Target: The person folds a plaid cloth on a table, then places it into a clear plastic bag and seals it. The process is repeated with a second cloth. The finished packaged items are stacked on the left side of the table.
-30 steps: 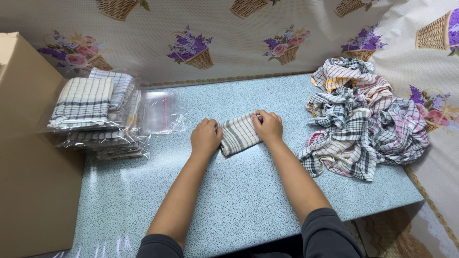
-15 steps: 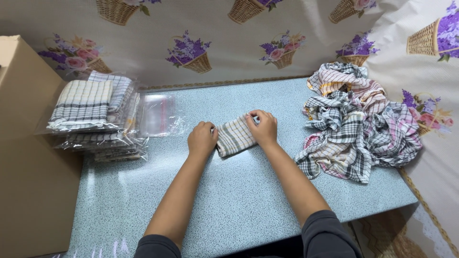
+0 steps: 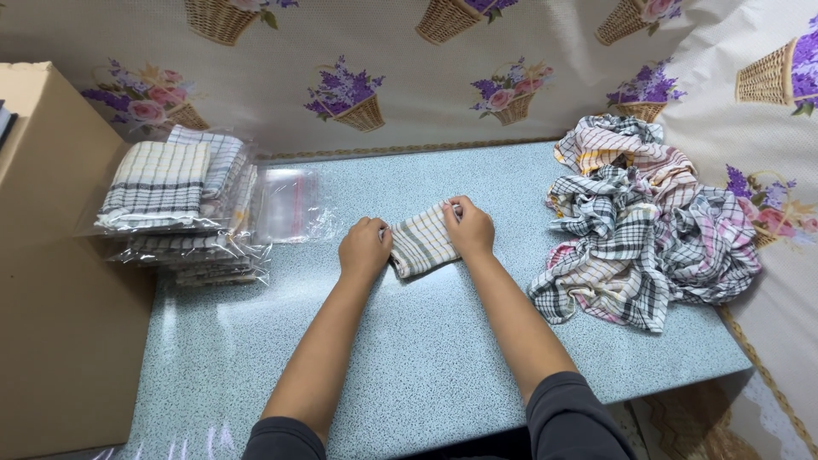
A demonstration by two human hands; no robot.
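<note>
A small folded checked cloth, white with dark and yellow lines, lies in the middle of the speckled blue table. My left hand grips its left edge with curled fingers. My right hand pinches its upper right corner. Both hands rest on the tabletop with the cloth between them.
A heap of loose checked cloths lies at the right. A stack of bagged folded cloths stands at the left, with empty clear bags beside it. A cardboard box stands at the far left. A flower-basket patterned sheet covers the wall.
Both hands have stayed on the folded cloth, pressing it a little narrower. The camera has shifted slightly.
</note>
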